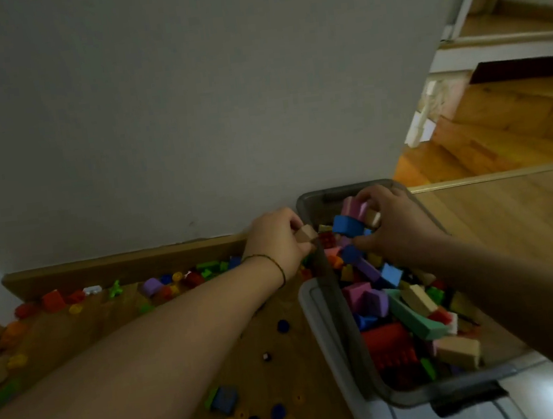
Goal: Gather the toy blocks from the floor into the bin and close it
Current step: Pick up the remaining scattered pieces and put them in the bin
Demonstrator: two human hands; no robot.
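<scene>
The bin is sitting open on the floor beside the wall, its long axis running from the person toward the wall. The left hand is pinching a tan block at the bin's left rim, fingers curled. The right hand is clutching a pink block and a blue block over the far end.

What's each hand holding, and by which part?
Left hand pinches a tan block by its near end; right hand grips a cluster of blocks between fingers and thumb.
</scene>
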